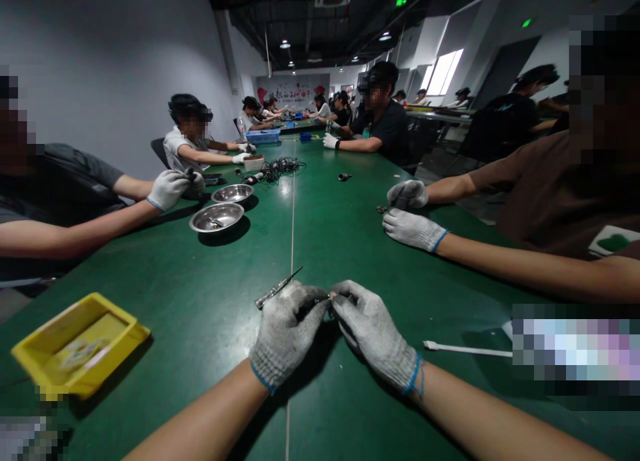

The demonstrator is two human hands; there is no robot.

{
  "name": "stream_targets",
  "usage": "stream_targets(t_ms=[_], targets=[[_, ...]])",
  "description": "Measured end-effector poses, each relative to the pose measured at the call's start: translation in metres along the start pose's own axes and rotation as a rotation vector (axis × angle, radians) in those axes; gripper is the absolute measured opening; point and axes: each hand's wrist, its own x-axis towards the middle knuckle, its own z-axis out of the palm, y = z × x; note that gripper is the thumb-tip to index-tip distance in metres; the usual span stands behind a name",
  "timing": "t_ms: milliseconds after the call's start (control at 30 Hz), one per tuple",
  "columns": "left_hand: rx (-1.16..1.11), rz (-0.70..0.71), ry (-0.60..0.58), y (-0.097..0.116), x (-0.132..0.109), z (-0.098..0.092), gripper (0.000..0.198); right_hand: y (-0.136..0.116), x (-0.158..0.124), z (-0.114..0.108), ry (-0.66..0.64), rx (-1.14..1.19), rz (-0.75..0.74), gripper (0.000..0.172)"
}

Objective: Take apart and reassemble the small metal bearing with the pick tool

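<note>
A yellow tray (116,346) sits well left of the screwdriver (274,292); 2 steel bowls (230,214) stand beyond it, leftward. Just right of it, the left hand (290,331) pinches a small part (331,296), mostly hidden from me by fingers, the right hand (373,331) pinching too; farther right lies a white cable (470,350).

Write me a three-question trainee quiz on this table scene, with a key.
1. True or false: the yellow rectangular plastic tray stands left of the person's white-gloved left hand.
2. Multiple choice: what stands just beyond the nearer round silver metal bowl? A) a thin white cable; B) a second silver metal bowl; C) the tray.
3. Fill in: the slim silver metal screwdriver-like tool is closest to the person's ___ hand.

Key: 1 true; 2 B; 3 left.
</note>
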Motion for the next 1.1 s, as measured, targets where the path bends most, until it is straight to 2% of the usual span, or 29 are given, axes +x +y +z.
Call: stream_targets(t_ms=[433, 1100], targets=[[0.011, -0.019, -0.05, -0.0014, -0.0007, -0.0034, 0.012, -0.0012, -0.002, 0.0033, 0.008, 0.025, 0.05, 0.026], [0.011, 0.03, -0.033, -0.0023, -0.0011, -0.0039, 0.009, 0.0021, -0.0032, 0.0044, 0.014, 0.063, 0.079, 0.027]])
